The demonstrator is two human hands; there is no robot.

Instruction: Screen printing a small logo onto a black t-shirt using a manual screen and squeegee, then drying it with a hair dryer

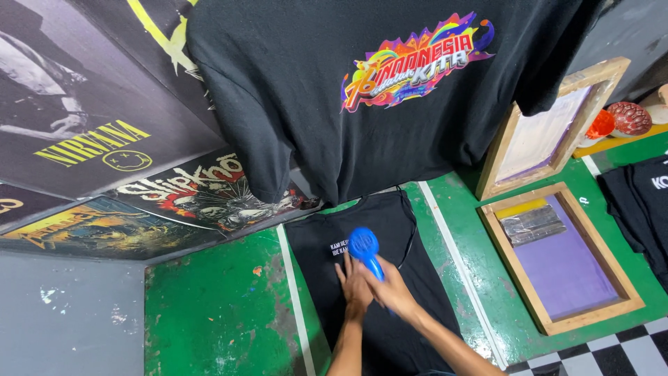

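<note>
Both forearms come in from the bottom edge and meet over the black shirt [379, 278] that lies flat on the green table [216, 306]. The right hand [395, 289] is closed around the handle of a blue hair dryer [365, 249], with the wrist a little bent so that the round blue head points away from the person, towards the small white print near the collar of the shirt. The left hand [353, 287] lies open, the fingers stretched and pressed flat on the cloth, just beside the right hand and touching it; it holds nothing.

To the right, well apart from the hands, a wooden screen frame [562, 259] lies flat on the table. Inside it the mesh is purple, with a yellow strip at the far end, and a grey piece of tape or foil lies on the mesh there. A second wooden frame [550, 129] leans upright behind it, and its mesh looks pale.

Above the table a black shirt with a colourful print [362, 90] hangs down. Band posters [104, 153] cover the wall on the left. More black cloth [640, 198] lies at the right edge
</note>
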